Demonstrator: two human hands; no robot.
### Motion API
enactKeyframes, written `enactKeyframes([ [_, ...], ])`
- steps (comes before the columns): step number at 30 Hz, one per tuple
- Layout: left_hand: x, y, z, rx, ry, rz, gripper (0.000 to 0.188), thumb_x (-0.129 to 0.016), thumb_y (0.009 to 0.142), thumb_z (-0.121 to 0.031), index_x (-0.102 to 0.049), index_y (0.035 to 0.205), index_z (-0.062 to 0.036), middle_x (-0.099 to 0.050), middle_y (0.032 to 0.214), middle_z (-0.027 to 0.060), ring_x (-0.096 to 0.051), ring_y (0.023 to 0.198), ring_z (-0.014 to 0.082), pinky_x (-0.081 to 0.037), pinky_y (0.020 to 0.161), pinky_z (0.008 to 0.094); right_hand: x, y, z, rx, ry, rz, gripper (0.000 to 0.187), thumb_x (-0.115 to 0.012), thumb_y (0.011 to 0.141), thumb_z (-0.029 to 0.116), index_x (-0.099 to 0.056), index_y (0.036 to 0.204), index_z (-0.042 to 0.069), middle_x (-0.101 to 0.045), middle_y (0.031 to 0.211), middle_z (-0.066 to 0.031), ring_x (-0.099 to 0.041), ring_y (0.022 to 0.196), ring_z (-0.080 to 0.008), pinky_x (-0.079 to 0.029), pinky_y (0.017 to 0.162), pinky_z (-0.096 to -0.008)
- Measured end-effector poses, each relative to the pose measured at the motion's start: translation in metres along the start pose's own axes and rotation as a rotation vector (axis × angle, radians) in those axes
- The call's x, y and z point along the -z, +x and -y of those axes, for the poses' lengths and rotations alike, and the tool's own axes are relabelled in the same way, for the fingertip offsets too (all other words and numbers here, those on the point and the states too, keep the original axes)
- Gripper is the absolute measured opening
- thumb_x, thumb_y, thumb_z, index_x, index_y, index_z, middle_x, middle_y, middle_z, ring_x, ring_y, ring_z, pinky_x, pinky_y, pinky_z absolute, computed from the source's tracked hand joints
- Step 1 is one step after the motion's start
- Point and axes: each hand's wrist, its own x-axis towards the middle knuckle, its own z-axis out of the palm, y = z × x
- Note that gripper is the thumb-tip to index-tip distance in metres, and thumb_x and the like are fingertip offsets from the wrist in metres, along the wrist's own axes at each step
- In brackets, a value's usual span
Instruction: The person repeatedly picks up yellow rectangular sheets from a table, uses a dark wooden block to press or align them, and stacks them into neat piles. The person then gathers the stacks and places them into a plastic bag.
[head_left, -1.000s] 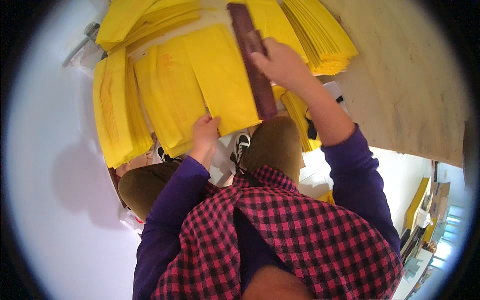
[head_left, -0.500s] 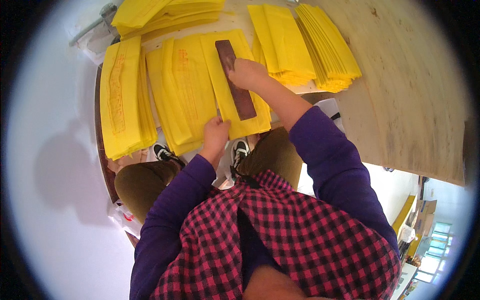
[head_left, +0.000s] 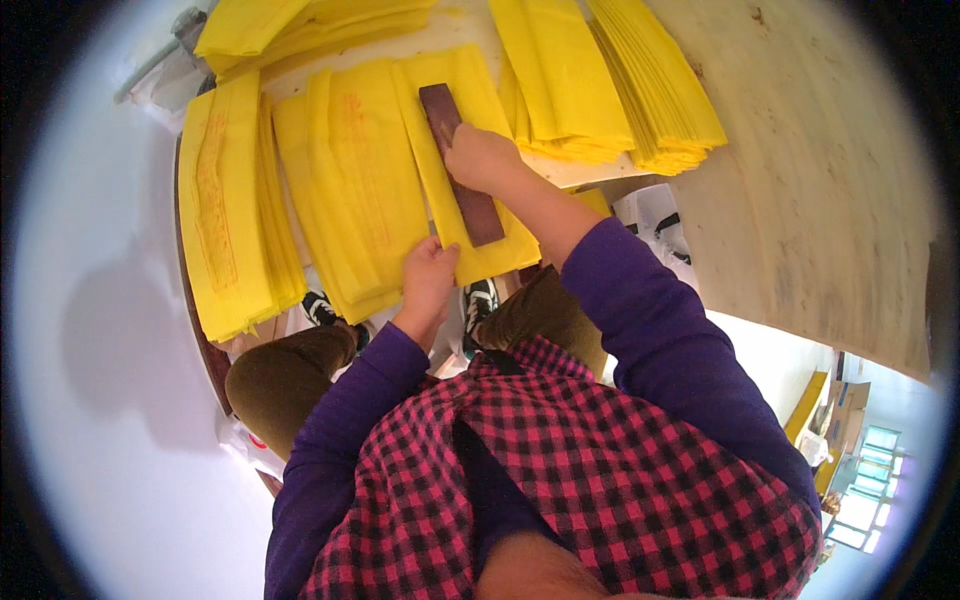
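A long, flat dark-brown bar (head_left: 478, 215), apparently wood, lies lengthwise on a yellow folded sheet (head_left: 470, 75). My right hand (head_left: 482, 160) is closed around the bar's middle, pressing it against the sheet. At the sheet's near left corner, my left hand (head_left: 430, 280) pinches the edge between thumb and fingers. Directly left of that sheet are overlapping yellow sheets (head_left: 370, 165) with faint red print, their near ends sticking out past the table edge. The fabric looks thin and soft.
Another yellow stack (head_left: 228, 210) with red print stands at the far left, beside the white wall (head_left: 110, 330). More yellow piles lie at the back left (head_left: 320, 30) and the right (head_left: 570, 85). Bare wooden board (head_left: 810, 180) extends rightward. My legs are below the table's near edge.
My view has shifted slightly, so the stacks appear a little farther left. Both hands keep their grips, and the bar stays in nearly the same place on the sheet.
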Motion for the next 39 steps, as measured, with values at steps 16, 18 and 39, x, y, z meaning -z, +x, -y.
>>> enactKeyframes([
  [16,0.000,-0.002,-0.008,-0.020,-0.027,-0.008,0.010,-0.053,0.086,-0.010,-0.058,0.089,-0.0013,-0.060,0.075,0.0033,-0.055,0.058,0.0120,-0.043,0.050,0.0244,0.150,-0.102,-0.090,0.207,0.035,-0.641,0.039,-0.052,0.088,0.037,-0.049,0.095,-0.001,-0.060,0.082,-0.0277,-0.058,0.080,-0.0446,-0.046,0.069,-0.0497],
  [18,-0.004,-0.002,-0.008,-0.035,-0.094,-0.047,0.010,-0.055,0.085,-0.010,-0.059,0.082,-0.0011,-0.056,0.066,0.0021,-0.049,0.051,0.0112,-0.037,0.044,0.0253,0.146,-0.132,-0.127,0.146,-0.028,-0.669,0.037,-0.051,0.088,0.036,-0.048,0.094,0.000,-0.060,0.080,-0.0274,-0.058,0.077,-0.0449,-0.046,0.066,-0.0494],
  [39,-0.014,-0.012,-0.036,0.047,-0.090,-0.068,0.006,-0.050,0.089,-0.004,-0.053,0.095,-0.0029,-0.059,0.093,0.0057,-0.058,0.081,0.0152,-0.048,0.070,0.0271,-0.223,-0.240,-0.291,-0.424,0.133,0.279,0.032,-0.050,0.086,0.032,-0.056,0.103,0.005,-0.064,0.096,-0.0194,-0.063,0.089,-0.0355,-0.049,0.077,-0.0440],
])
